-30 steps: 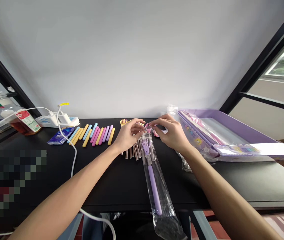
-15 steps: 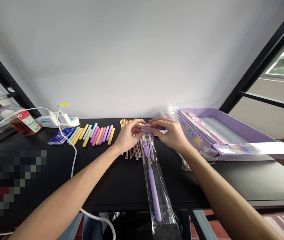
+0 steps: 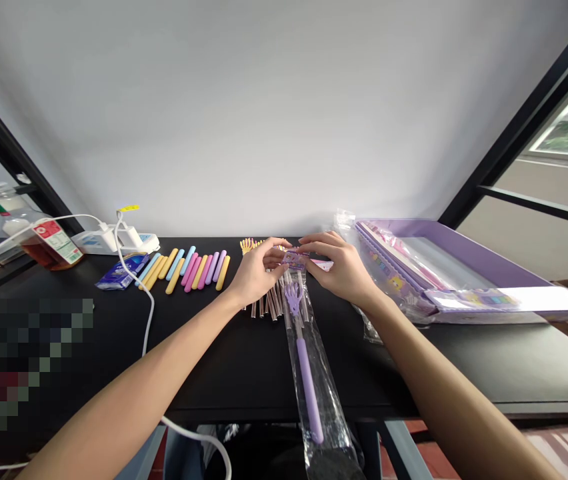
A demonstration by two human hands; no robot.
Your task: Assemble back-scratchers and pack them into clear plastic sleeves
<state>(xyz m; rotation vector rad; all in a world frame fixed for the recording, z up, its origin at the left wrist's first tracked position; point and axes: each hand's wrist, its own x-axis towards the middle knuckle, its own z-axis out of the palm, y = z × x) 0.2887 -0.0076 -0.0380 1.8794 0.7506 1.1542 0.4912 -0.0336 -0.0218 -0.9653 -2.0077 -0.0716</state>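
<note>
A clear plastic bag [image 3: 327, 387] hangs over the table's front edge with a purple back scratcher [image 3: 309, 387] inside, its small hand-shaped end pointing away from me. At the bag's far end is a small purple printed card [image 3: 294, 259]. My left hand [image 3: 263, 269] is closed on the card's left side, thumb against fingers. On the right side, my right hand [image 3: 333, 262] pinches the same card between thumb and fingers. Partly behind my left hand lie metal rods [image 3: 269, 303] with yellow hand-shaped ends [image 3: 247, 245].
Left of the hands, pastel handles [image 3: 199, 272] lie in a row beside a blue packet [image 3: 120, 272]. A white power strip [image 3: 147, 243] and a bottle [image 3: 47, 243] stand further left; a white cable [image 3: 151, 313] crosses the table. At right sits an open purple box [image 3: 494, 257] near crumpled clear plastic [image 3: 371, 327].
The purple card has come into sight between my fingers at the bag's far end. The bag and back scratcher have shifted slightly toward me; both hands have barely moved.
</note>
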